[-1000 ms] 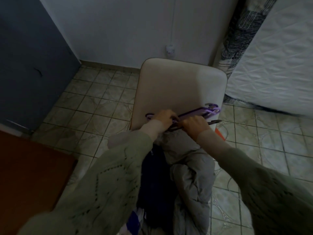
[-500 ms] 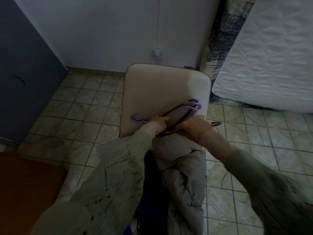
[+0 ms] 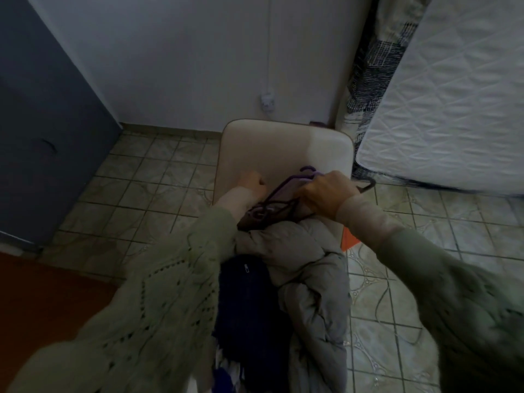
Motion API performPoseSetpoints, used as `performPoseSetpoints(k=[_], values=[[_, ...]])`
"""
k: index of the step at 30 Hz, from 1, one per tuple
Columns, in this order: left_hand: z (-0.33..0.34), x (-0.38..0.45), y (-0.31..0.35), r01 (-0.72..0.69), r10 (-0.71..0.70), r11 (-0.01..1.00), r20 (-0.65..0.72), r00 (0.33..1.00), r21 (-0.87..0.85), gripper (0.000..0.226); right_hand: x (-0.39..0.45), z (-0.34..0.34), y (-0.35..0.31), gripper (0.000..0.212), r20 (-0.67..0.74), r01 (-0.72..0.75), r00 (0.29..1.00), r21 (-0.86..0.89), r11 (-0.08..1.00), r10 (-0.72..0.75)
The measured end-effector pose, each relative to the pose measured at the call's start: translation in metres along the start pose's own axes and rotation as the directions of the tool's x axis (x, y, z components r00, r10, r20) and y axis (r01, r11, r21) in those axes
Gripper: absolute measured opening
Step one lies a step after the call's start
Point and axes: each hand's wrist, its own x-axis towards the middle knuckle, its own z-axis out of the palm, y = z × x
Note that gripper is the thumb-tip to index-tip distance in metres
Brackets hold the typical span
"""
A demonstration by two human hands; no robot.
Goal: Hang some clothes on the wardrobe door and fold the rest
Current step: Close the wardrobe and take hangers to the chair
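A cream chair (image 3: 272, 148) stands in front of me with clothes piled on its seat: a grey padded jacket (image 3: 309, 268) and a dark navy garment (image 3: 246, 304) with a small zip pull. Purple hangers (image 3: 280, 191) lie bunched at the top of the pile, against the chair back. My right hand (image 3: 326, 194) grips the upper end of the hangers. My left hand (image 3: 251, 184) is curled into a fist just left of them, and I see nothing in it. Both arms wear a green knitted sweater.
A white quilted mattress (image 3: 450, 103) leans against the wall on the right, with patterned fabric (image 3: 368, 66) beside it. A dark grey panel (image 3: 42, 123) stands at the left. A red-brown mat (image 3: 42, 302) lies at the lower left. Tiled floor surrounds the chair.
My left hand has come off the hangers and moved left. My right hand has taken the hangers' upper end and tilted them up to the right. The view has shifted.
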Motion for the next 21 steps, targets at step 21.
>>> performPoseSetpoints(k=[21], values=[[-0.051, -0.139, -0.055, -0.028, -0.156, 0.822, -0.272, 0.949, -0.568, 0.049, -0.051, -0.076, -0.069, 0.032, -0.167, -0.189, 0.967, 0.019, 0.982, 0.19]])
